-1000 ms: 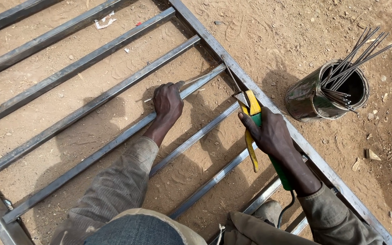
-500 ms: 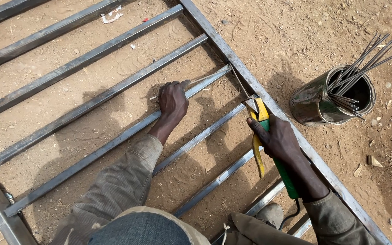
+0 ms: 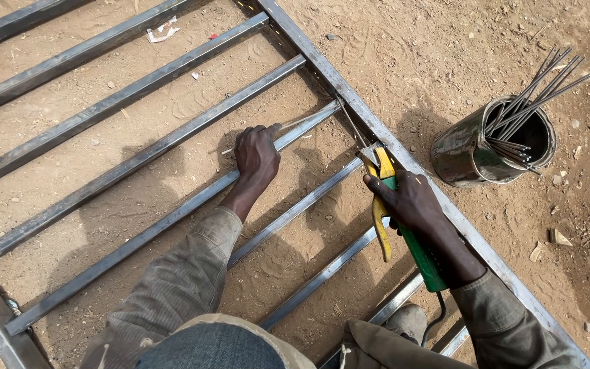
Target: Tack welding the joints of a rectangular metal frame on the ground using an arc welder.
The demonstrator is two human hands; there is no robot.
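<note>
- Right hand (image 3: 414, 201) was clamped on yellow-green electrode holder (image 3: 404, 225), rod tip near frame rail (image 3: 404, 160) joint on dirt ground.
- Left hand (image 3: 257, 156) gripped crossbar (image 3: 172, 219), steadying.
- Step looked like welding setup; next needs tip exactly on joint.

A person in a worn, dusty olive-brown long-sleeved jacket, cuffs reaching both wrists. Bare left hand (image 3: 257, 156) and right hand (image 3: 411, 201), no gloves. Blue-grey denim trousers cover the knee; one dusty shoe (image 3: 404, 320) shows.
</note>
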